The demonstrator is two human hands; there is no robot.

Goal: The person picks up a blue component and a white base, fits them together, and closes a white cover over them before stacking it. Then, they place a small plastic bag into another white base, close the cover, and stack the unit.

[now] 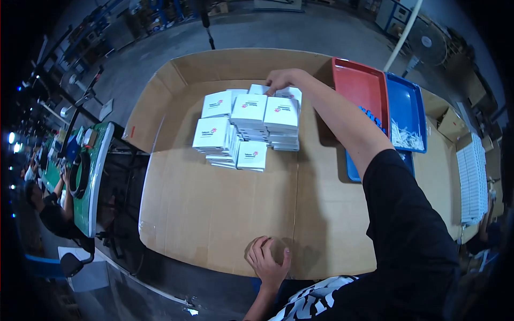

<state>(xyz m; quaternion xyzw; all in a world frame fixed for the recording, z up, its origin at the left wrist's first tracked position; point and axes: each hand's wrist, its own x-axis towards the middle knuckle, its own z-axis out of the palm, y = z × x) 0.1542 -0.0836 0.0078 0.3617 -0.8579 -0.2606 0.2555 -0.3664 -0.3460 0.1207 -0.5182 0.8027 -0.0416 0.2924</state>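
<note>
Several stacks of white square boxes (249, 109) with small red and dark print stand on the cardboard surface (225, 208). At the back of these stacks is my right hand (278, 81), its fingers bent down onto a white box; whether it grips the box is hard to tell, since the fingertips are partly hidden. Close to the front edge of the cardboard, my left hand (267, 260) rests with curved, parted fingers and holds nothing.
A red tray (361, 85) with blue parts and a blue tray (405, 99) with white pieces stand at the right, another blue tray below. A tall white stack (472, 182) is farther right. Cardboard walls (246, 64) rise behind. Another person (56, 214) sits at a green table (99, 160) on the left.
</note>
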